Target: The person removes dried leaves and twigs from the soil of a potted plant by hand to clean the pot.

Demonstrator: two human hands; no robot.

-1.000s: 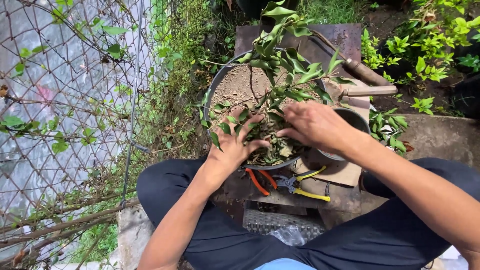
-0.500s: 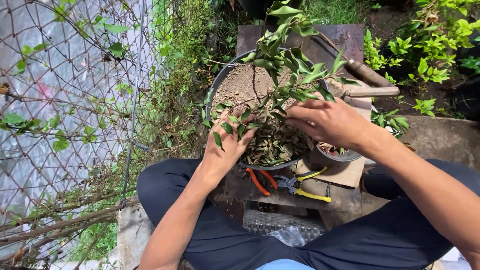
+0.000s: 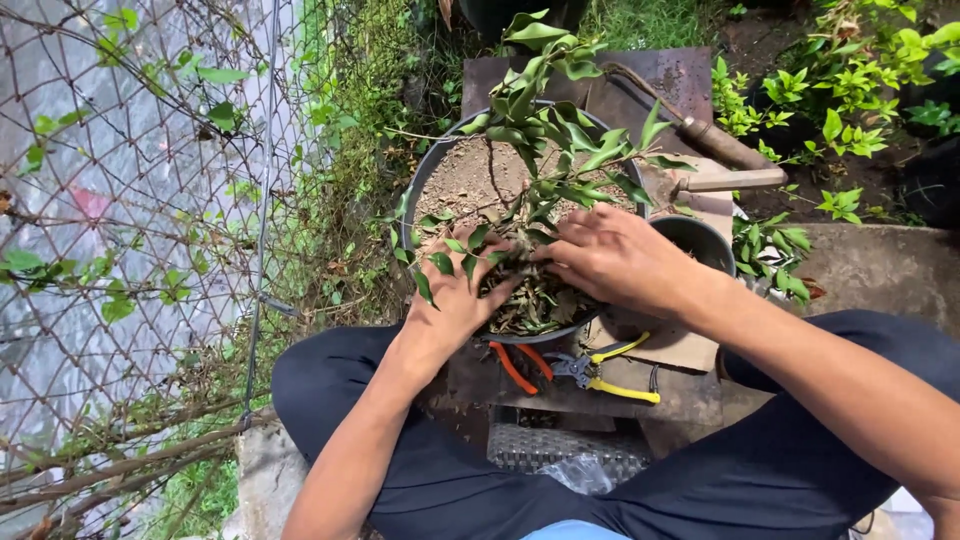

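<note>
A round grey pot (image 3: 415, 185) filled with brown soil holds a small leafy green plant (image 3: 545, 130). Dry brown leaves (image 3: 535, 300) cover the soil on the near side. My left hand (image 3: 455, 290) lies flat on that leaf layer at the pot's near-left rim, fingers spread. My right hand (image 3: 610, 255) presses down on the leaves near the plant's stem, fingers apart and holding nothing. Both hands touch the leaves on either side of the stem.
Orange-handled pliers (image 3: 515, 365) and yellow-handled cutters (image 3: 610, 375) lie just in front of the pot. A smaller dark pot (image 3: 700, 240) stands behind my right wrist. A wooden-handled tool (image 3: 725, 160) lies at the back right. A wire fence (image 3: 150, 220) runs along the left.
My right hand has moved left and down onto the leaves by the stem. My left hand has shifted slightly toward the stem. The view has tilted a little.
</note>
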